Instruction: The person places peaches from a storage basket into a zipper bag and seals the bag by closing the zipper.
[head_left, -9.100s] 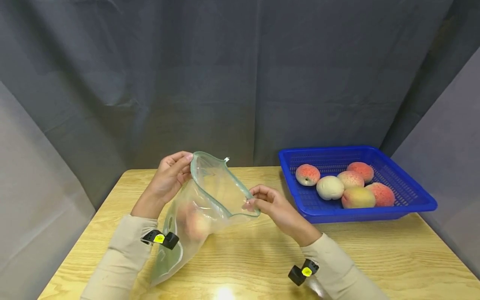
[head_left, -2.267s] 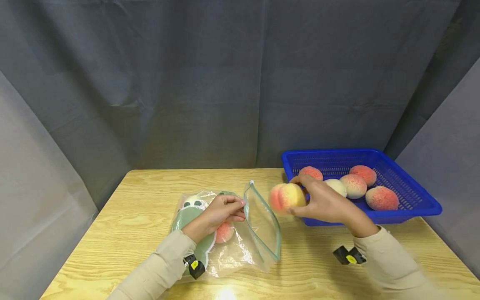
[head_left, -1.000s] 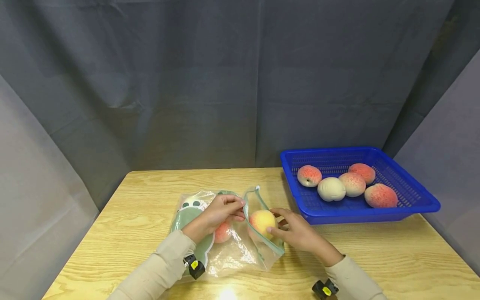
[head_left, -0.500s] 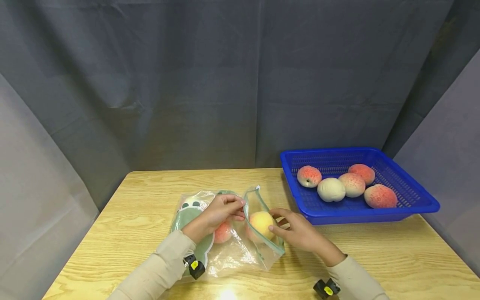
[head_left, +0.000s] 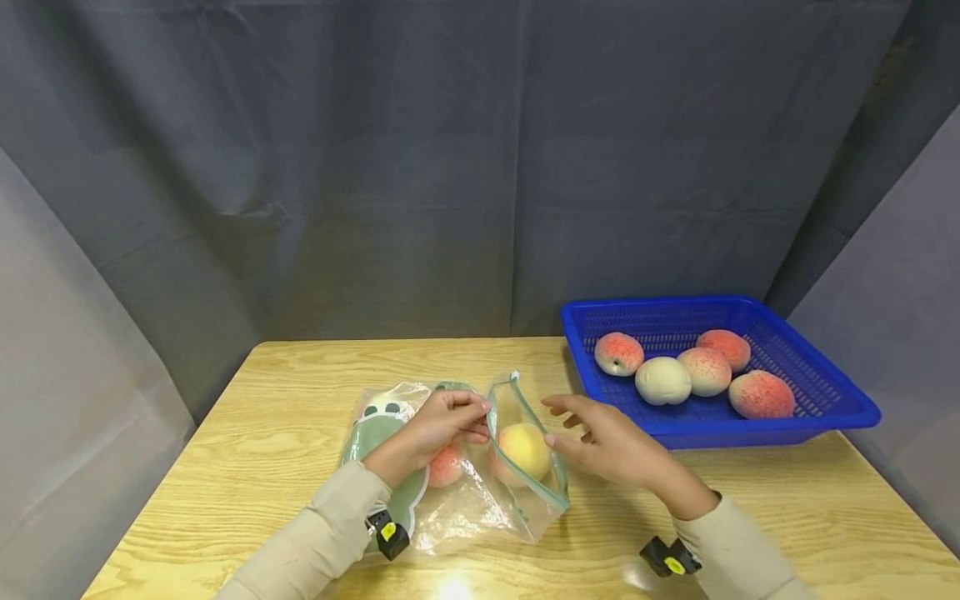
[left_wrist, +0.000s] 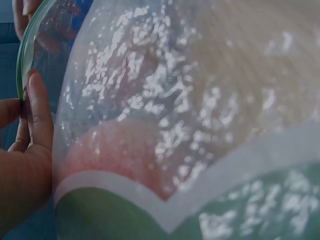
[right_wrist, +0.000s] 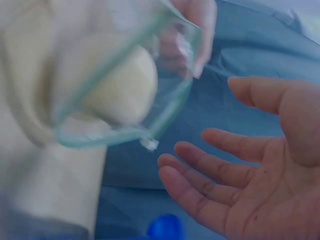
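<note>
A clear zip bag (head_left: pixel 465 521) with a green print and green zip edge lies on the table, its mouth spread toward the right. My left hand (head_left: pixel 438 429) pinches the mouth's edge between thumb and fingers, also plain in the left wrist view, where the hand (left_wrist: pixel 30 130) grips the green rim. Just inside the mouth sits a yellow peach (head_left: pixel 525 450); a red peach (head_left: pixel 446 465) lies deeper, partly behind my left hand. My right hand (head_left: pixel 611 442), fingers apart and holding nothing, is just right of the mouth. In the right wrist view its palm (right_wrist: pixel 250 170) faces the bag.
A blue plastic basket (head_left: pixel 840 408) stands at the table's back right with several peaches, among them a pale one (head_left: pixel 663 381) and a red one (head_left: pixel 762 394). The wooden table (head_left: pixel 285 417) ends at a grey curtain (head_left: pixel 405 167) behind.
The right hand carried the yellow peach from the basket into the bag's mouth, then let go and drew back to the right. The left hand has kept its pinch on the rim lately.
</note>
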